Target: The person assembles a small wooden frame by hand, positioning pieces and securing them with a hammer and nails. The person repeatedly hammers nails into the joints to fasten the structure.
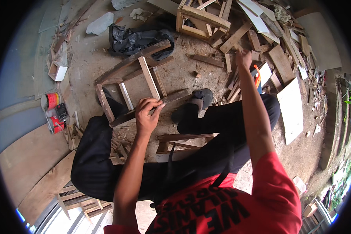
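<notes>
My left hand (148, 113) is closed on the near rail of a wooden frame (148, 76), where a crosspiece meets that rail. The frame is made of brown strips with two paler crosspieces and lies tilted between my legs. Stretched out to the far right, my right hand (243, 58) is closed at the edge of a pile of wood offcuts (277, 64). Whatever its fingers hold is too small or hidden to make out. Just beside my right forearm is an orange-handled tool (257, 78), partly covered by wood pieces.
A second wooden frame (202, 17) stands at the back beside the offcuts. Black plastic sheeting (132, 39) lies behind my frame. Red cans (54, 113) sit at the left. A white board (291, 111) lies at the right, and another frame (183, 142) is under my legs.
</notes>
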`<action>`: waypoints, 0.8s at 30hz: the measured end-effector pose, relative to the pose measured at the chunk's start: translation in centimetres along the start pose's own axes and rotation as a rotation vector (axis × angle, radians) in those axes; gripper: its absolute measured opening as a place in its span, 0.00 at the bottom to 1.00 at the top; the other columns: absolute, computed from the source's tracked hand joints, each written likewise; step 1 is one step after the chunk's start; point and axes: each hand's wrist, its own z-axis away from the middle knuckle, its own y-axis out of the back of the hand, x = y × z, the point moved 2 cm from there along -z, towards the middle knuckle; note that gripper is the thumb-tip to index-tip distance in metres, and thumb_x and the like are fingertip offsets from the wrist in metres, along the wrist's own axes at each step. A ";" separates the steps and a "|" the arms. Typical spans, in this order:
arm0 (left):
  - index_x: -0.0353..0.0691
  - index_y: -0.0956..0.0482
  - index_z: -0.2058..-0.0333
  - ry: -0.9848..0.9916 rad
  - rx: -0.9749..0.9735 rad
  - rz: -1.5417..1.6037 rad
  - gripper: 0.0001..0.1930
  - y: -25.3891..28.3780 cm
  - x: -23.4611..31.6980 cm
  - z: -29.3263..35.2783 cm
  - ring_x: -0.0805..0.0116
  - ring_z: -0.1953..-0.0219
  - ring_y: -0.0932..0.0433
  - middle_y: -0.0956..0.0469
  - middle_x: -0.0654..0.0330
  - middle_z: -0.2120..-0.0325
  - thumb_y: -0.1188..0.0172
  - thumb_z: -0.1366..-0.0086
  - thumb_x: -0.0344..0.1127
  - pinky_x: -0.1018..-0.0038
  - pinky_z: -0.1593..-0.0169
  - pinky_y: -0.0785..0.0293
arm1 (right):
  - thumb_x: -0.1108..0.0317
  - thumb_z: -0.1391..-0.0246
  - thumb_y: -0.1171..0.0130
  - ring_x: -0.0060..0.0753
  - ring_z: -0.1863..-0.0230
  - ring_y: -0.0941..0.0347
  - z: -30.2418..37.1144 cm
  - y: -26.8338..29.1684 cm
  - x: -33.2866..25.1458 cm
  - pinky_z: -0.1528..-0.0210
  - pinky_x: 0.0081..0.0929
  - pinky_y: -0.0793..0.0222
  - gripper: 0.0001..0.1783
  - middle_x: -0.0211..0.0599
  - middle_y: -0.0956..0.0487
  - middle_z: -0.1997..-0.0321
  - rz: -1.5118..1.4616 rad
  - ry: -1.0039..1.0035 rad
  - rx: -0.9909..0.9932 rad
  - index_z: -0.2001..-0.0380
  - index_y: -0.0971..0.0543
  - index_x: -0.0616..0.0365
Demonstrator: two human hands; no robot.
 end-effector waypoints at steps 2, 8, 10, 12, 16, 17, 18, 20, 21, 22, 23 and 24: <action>0.32 0.18 0.71 0.027 -0.002 0.001 0.06 0.3 -0.5 0.3 0.60 0.63 0.22 0.19 0.57 0.70 0.30 0.48 0.22 0.68 0.58 0.26 | 0.47 0.53 0.34 0.61 0.44 0.27 -0.1 -1.6 3.7 0.41 0.45 0.31 0.35 0.63 0.22 0.50 0.201 -0.143 -0.207 0.53 0.25 0.69; 0.34 0.17 0.70 0.011 0.001 -0.017 0.06 0.0 -0.5 0.2 0.61 0.63 0.22 0.19 0.57 0.69 0.30 0.48 0.22 0.67 0.58 0.27 | 0.54 0.51 0.41 0.59 0.44 0.27 2.0 -4.4 7.8 0.41 0.45 0.31 0.28 0.63 0.23 0.49 0.399 -0.148 -0.237 0.55 0.22 0.68; 0.35 0.17 0.71 0.019 0.002 -0.015 0.06 -0.3 -0.4 0.1 0.62 0.62 0.23 0.19 0.59 0.69 0.29 0.48 0.23 0.67 0.57 0.27 | 0.56 0.50 0.42 0.58 0.45 0.25 1.5 -4.6 7.9 0.42 0.45 0.30 0.24 0.61 0.21 0.50 0.443 -0.140 -0.244 0.57 0.20 0.67; 0.37 0.17 0.71 0.000 0.031 -0.041 0.06 -0.1 -0.4 0.3 0.63 0.63 0.23 0.19 0.60 0.70 0.29 0.48 0.25 0.68 0.57 0.28 | 0.55 0.50 0.39 0.56 0.46 0.25 1.8 -5.0 6.8 0.44 0.45 0.28 0.23 0.59 0.20 0.52 0.481 -0.109 -0.226 0.58 0.19 0.65; 0.39 0.17 0.73 0.023 0.058 -0.036 0.06 -0.2 -0.2 0.4 0.63 0.64 0.22 0.19 0.61 0.71 0.29 0.48 0.26 0.68 0.58 0.29 | 0.48 0.49 0.38 0.57 0.48 0.23 1.6 -5.2 6.5 0.45 0.47 0.26 0.27 0.53 0.19 0.52 0.418 -0.238 -0.182 0.57 0.18 0.61; 0.39 0.18 0.73 0.026 0.069 -0.037 0.06 0.0 0.0 0.4 0.64 0.64 0.22 0.18 0.62 0.71 0.29 0.49 0.26 0.68 0.58 0.29 | 0.51 0.48 0.40 0.55 0.48 0.22 1.6 -5.5 5.8 0.46 0.47 0.26 0.25 0.54 0.19 0.52 0.377 -0.246 -0.153 0.57 0.18 0.63; 0.39 0.18 0.73 0.023 0.066 -0.038 0.06 0.2 0.1 0.5 0.64 0.64 0.22 0.18 0.62 0.71 0.29 0.49 0.26 0.68 0.58 0.29 | 0.52 0.49 0.41 0.55 0.49 0.21 1.3 -5.7 5.8 0.46 0.46 0.26 0.24 0.56 0.18 0.54 0.373 -0.217 -0.105 0.60 0.18 0.65; 0.39 0.18 0.72 -0.002 0.049 0.002 0.06 -0.3 0.0 0.1 0.63 0.64 0.22 0.18 0.62 0.71 0.29 0.49 0.26 0.68 0.57 0.29 | 0.50 0.49 0.42 0.54 0.52 0.20 -2.0 -5.3 8.5 0.49 0.46 0.25 0.26 0.57 0.18 0.57 0.325 -0.230 -0.048 0.63 0.16 0.66; 0.39 0.18 0.72 -0.005 0.045 0.011 0.06 -0.7 -0.1 0.0 0.63 0.64 0.22 0.18 0.61 0.71 0.29 0.49 0.26 0.68 0.57 0.29 | 0.49 0.48 0.43 0.54 0.53 0.20 -3.2 -5.1 9.4 0.51 0.46 0.24 0.26 0.56 0.17 0.57 0.343 -0.247 -0.006 0.63 0.16 0.65; 0.39 0.18 0.72 0.001 0.048 0.004 0.06 -0.7 -0.2 0.1 0.62 0.64 0.22 0.18 0.61 0.71 0.29 0.48 0.27 0.67 0.57 0.29 | 0.50 0.47 0.44 0.55 0.53 0.20 -3.3 -5.3 8.7 0.51 0.47 0.25 0.26 0.57 0.18 0.58 0.265 -0.278 -0.055 0.61 0.18 0.67; 0.39 0.18 0.72 0.004 0.050 -0.002 0.06 -0.5 -0.2 0.2 0.62 0.64 0.22 0.18 0.60 0.71 0.29 0.48 0.27 0.67 0.57 0.28 | 0.52 0.45 0.45 0.56 0.53 0.20 -3.3 -4.8 7.4 0.51 0.49 0.26 0.26 0.57 0.18 0.59 0.184 -0.310 -0.104 0.59 0.19 0.69; 0.38 0.18 0.72 0.031 0.035 -0.027 0.05 -0.3 -0.2 0.3 0.62 0.64 0.22 0.18 0.59 0.71 0.30 0.46 0.28 0.67 0.57 0.28 | 0.48 0.44 0.46 0.58 0.54 0.21 -2.9 -4.7 5.8 0.52 0.49 0.27 0.29 0.58 0.18 0.60 0.112 -0.258 -0.054 0.59 0.20 0.69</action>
